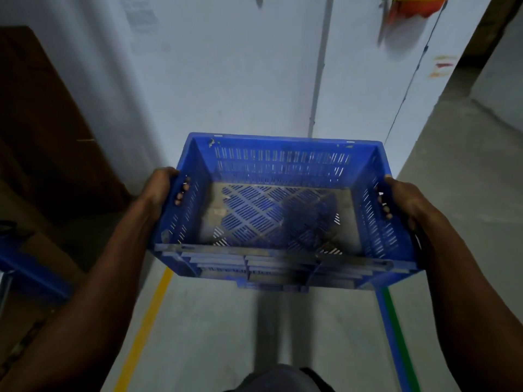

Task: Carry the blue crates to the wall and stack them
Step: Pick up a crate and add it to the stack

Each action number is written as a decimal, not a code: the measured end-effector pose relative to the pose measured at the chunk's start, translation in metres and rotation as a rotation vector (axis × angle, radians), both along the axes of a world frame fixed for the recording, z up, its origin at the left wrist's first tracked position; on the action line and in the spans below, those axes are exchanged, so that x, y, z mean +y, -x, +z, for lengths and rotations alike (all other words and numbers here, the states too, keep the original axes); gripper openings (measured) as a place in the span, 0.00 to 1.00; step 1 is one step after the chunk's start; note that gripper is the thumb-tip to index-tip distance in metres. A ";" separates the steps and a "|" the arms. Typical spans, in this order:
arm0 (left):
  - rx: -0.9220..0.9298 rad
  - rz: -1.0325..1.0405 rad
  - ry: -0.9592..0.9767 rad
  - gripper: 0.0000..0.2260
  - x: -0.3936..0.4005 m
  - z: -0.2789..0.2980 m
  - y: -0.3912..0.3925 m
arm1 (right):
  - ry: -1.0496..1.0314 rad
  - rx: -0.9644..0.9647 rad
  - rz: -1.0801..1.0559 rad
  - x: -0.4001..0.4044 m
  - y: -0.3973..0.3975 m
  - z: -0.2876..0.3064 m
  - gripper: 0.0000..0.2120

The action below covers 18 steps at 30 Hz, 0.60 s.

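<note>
An empty blue slotted crate (278,162) hangs in the air in front of me, held level above the grey floor. My left hand (160,186) grips its left side, fingertips showing through the handle slot. My right hand (404,200) grips the right side the same way. The crate's far rim is close to the white wall (240,80) straight ahead. Its perforated bottom is dusty and holds nothing.
Brown cardboard boxes (42,131) stand at the left against the wall. Part of another blue object (34,274) shows at the left edge. A yellow floor line (147,326) and a blue-green line (393,329) run toward the wall. A pipe (319,66) runs down the wall.
</note>
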<state>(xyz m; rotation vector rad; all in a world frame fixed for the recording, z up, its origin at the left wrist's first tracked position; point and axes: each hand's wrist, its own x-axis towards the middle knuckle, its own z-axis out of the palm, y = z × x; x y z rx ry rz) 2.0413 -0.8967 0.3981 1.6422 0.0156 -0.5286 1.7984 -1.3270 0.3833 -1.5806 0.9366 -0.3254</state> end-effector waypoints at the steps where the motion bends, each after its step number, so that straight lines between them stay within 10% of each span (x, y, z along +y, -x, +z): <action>1: -0.013 -0.011 0.003 0.15 -0.012 0.005 -0.018 | 0.003 0.001 -0.004 -0.010 -0.016 0.004 0.21; 18: -0.129 0.138 -0.200 0.16 -0.157 -0.016 -0.271 | -0.092 0.032 0.098 -0.165 -0.280 -0.018 0.18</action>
